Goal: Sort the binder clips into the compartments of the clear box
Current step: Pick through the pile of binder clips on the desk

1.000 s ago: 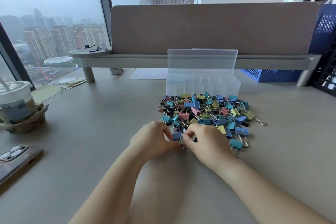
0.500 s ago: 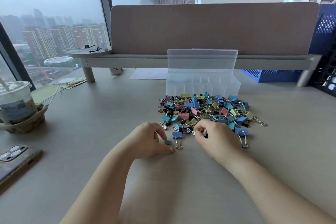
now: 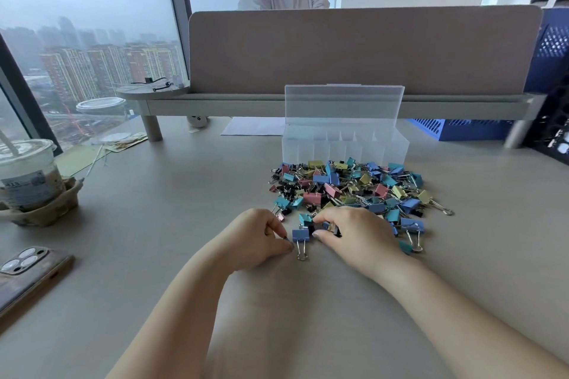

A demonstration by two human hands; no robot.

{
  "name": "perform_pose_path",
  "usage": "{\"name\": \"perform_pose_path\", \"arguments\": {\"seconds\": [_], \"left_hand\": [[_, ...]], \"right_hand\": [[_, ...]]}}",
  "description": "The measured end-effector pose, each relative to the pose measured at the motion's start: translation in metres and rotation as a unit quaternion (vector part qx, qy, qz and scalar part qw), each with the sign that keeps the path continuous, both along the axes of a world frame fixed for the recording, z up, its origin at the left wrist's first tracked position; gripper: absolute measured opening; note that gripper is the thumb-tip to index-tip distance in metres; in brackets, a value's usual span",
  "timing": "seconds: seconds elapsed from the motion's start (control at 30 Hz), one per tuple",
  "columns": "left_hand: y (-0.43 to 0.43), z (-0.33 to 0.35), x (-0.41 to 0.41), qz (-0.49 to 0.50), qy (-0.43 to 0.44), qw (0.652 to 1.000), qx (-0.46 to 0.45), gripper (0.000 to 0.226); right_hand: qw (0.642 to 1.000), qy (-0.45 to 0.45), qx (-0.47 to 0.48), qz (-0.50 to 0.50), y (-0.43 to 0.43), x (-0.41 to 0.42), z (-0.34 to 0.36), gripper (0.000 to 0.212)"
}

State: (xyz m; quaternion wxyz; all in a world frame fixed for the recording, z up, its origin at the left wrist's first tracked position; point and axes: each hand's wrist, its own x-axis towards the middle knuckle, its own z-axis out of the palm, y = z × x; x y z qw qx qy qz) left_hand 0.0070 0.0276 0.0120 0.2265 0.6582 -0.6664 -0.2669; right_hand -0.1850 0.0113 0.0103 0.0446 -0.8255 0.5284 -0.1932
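At the near edge of the clip pile [image 3: 354,188], in front of the clear box [image 3: 345,149], the left hand [image 3: 258,238] pinches a small clip [image 3: 287,238] and the right hand [image 3: 357,235] curls over others, hold undeterminable; tangled neighbours could lift along and be missorted.

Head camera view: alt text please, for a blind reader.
A left hand and right hand pick at the near edge of a pile of colourful binder clips on a desk, one blue clip lying between them. Behind it stands a clear box, lid open.
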Motion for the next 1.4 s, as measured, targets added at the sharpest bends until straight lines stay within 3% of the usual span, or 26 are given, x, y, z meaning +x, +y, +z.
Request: {"name": "perform_pose_path", "arguments": {"seconds": [0.17,0.23,0.3,0.37,0.47,0.53,0.57,0.63,0.73,0.77,0.83,0.87,0.93,1.07,1.13,1.2,1.27,1.33,1.4], "left_hand": [[0.0,0.001,-0.004,0.025,-0.019,0.999,-0.023,0.016],[0.0,0.003,-0.005,0.059,0.1,0.993,0.012,0.018],[0.001,0.008,-0.006,0.087,0.306,0.945,0.075,0.015],[0.001,0.013,-0.006,0.109,0.462,0.871,0.129,0.013],[-0.003,0.015,-0.003,0.135,0.577,0.784,0.184,0.017],[-0.007,0.014,-0.002,0.142,0.602,0.76,0.197,0.018],[-0.008,0.013,-0.002,0.144,0.607,0.757,0.196,0.019],[-0.009,0.013,-0.002,0.142,0.613,0.753,0.192,0.018],[-0.01,0.015,-0.004,0.144,0.621,0.747,0.189,0.013],[-0.01,0.015,-0.004,0.147,0.622,0.745,0.192,0.016],[-0.009,0.017,-0.003,0.147,0.628,0.739,0.195,0.023],[-0.008,0.018,-0.003,0.144,0.633,0.736,0.192,0.022],[-0.008,0.019,-0.003,0.142,0.63,0.742,0.181,0.016],[-0.011,0.012,-0.005,0.166,0.584,0.783,0.135,0.03],[-0.01,0.009,-0.006,0.168,0.538,0.821,0.091,0.03],[-0.011,0.007,-0.009,0.166,0.425,0.89,0.031,0.03],[-0.014,0.002,-0.01,0.166,0.246,0.954,-0.044,0.032],[-0.016,-0.003,-0.009,0.154,0.112,0.976,-0.102,0.027],[-0.018,-0.008,-0.006,0.142,0.041,0.983,-0.112,0.015]], "right_hand": [[1.0,-0.003,-0.003,0.012,0.004,0.004,0.007,0.029],[1.0,-0.003,-0.002,0.014,0.004,0.008,0.008,0.029],[1.0,0.003,-0.01,0.015,0.003,0.012,0.006,0.025],[1.0,0.015,-0.018,0.018,0.003,0.014,0.004,0.02],[0.999,-0.038,0.005,0.011,0.001,0.011,0.002,0.013],[0.981,-0.182,0.062,-0.001,-0.004,0.009,0.001,0.009],[0.957,-0.271,0.105,-0.009,-0.006,0.008,0.003,0.012],[0.863,-0.457,0.216,-0.026,-0.008,0.005,0.008,0.018],[0.649,-0.663,0.372,-0.032,-0.008,-0.005,0.018,0.017],[0.597,-0.696,0.399,-0.028,-0.008,-0.009,0.02,0.017],[0.555,-0.72,0.416,-0.022,-0.009,-0.012,0.02,0.019],[0.558,-0.719,0.414,-0.02,-0.009,-0.011,0.02,0.021],[0.606,-0.694,0.389,-0.02,-0.01,-0.01,0.016,0.025],[0.803,-0.535,0.262,-0.016,-0.011,-0.002,0.008,0.028],[0.874,-0.443,0.2,0.006,-0.011,0.002,0.003,0.022],[0.927,-0.344,0.146,0.012,-0.01,0.003,-0.002,0.015],[0.967,-0.238,0.089,-0.001,-0.01,0.003,-0.006,0.013],[0.982,-0.18,0.062,-0.015,-0.009,0.003,-0.008,0.014],[0.987,-0.15,0.055,-0.029,-0.007,0.005,-0.007,0.018]]}}
